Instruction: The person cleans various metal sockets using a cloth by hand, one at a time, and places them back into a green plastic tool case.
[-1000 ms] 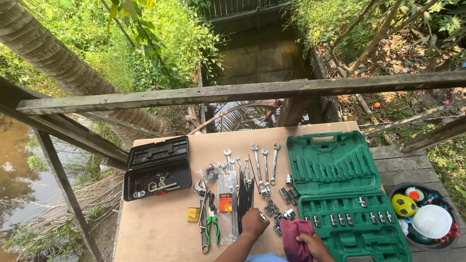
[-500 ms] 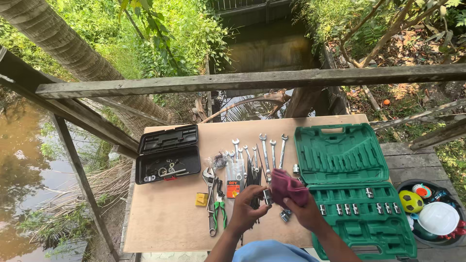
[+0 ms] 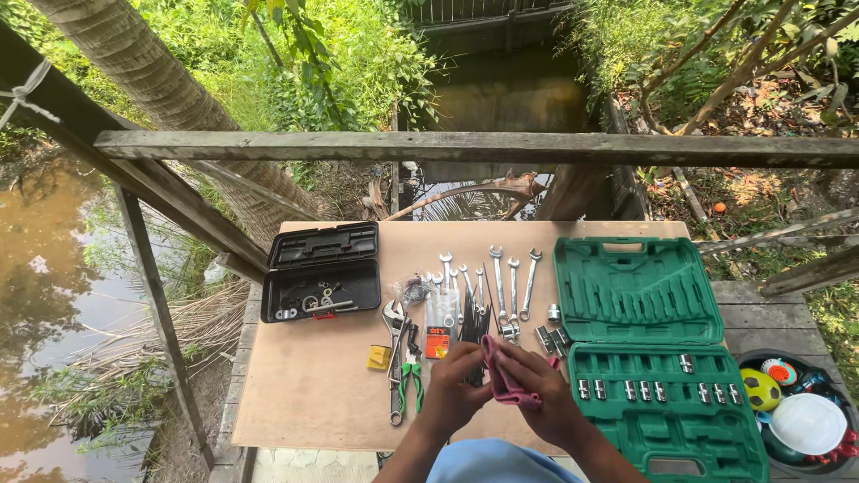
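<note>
Desk [image 3: 295,394]: bare brown board under a wooden railing, carrying a tool layout. All places below are given from the green socket case.

Green socket case [image 3: 658,358]: open, lid up. Lower tray holds a single row of sockets [image 3: 658,391]; most of its moulded seats stand unfilled, so the cleaning-and-returning work looks, by my judgement, under half done.

Black case [image 3: 320,282]: open, well to the left of the green case, small fittings inside.

Spanners [image 3: 501,286]: fanned in a row between the two cases, heads away from the person.

Pliers [image 3: 410,380] and adjustable wrench [image 3: 394,358]: left of the spanners, nearer the front edge.

Loose sockets [image 3: 550,338]: small cluster touching or just beside the green case's left edge, apparently not yet wiped.

Cloth [image 3: 503,380]: dark pink, bunched, just left of the green case's lower tray. Right hand [image 3: 537,394] grips it; left hand [image 3: 458,386] is closed against it, probably pinching a socket inside the folds, though the piece is hidden.
</note>
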